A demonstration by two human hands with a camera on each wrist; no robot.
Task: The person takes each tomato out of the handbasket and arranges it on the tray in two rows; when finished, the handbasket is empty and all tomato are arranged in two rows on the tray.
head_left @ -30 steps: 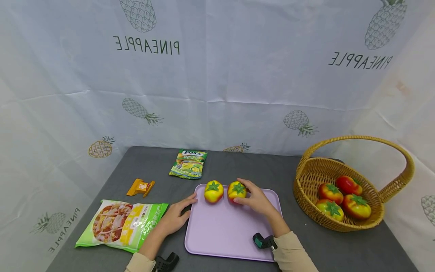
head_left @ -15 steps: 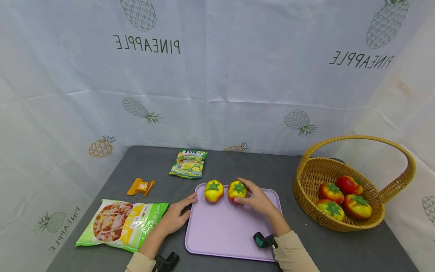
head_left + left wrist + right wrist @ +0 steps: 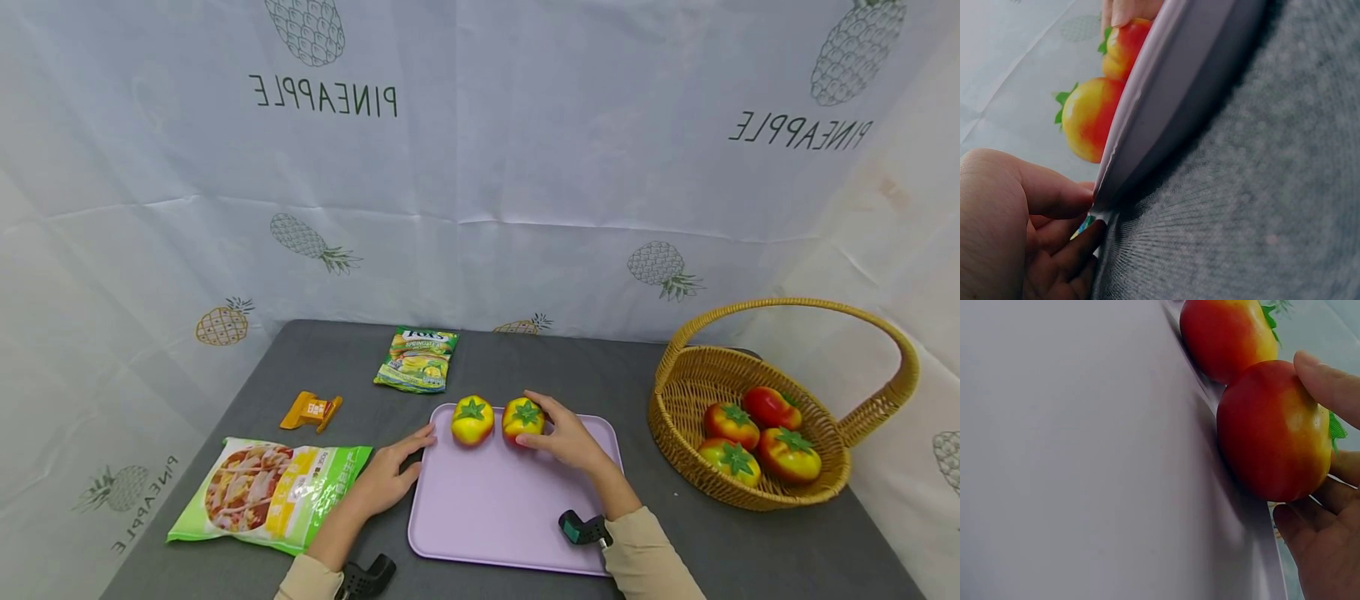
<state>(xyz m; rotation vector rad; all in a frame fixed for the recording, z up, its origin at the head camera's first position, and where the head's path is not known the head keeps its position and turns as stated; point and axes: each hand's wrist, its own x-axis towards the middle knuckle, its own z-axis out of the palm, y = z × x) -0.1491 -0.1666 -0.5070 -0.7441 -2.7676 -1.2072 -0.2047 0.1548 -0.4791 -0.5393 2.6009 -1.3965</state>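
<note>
A lilac tray (image 3: 495, 517) lies on the grey table. Two yellow-red toy tomatoes stand side by side at its far edge. My right hand (image 3: 566, 437) grips the right tomato (image 3: 522, 419), which rests on the tray; the right wrist view shows that tomato (image 3: 1272, 431) with the thumb above and fingers below it. The left tomato (image 3: 472, 421) stands free beside it. My left hand (image 3: 390, 475) pinches the tray's left edge; in the left wrist view the thumb and fingers (image 3: 1054, 194) hold the tray rim (image 3: 1147, 125).
A wicker basket (image 3: 675, 408) at the right holds several more toy tomatoes. A large green food bag (image 3: 266, 496) lies left of the tray, an orange clip (image 3: 310, 412) behind it, and a small green snack packet (image 3: 417, 360) at the back.
</note>
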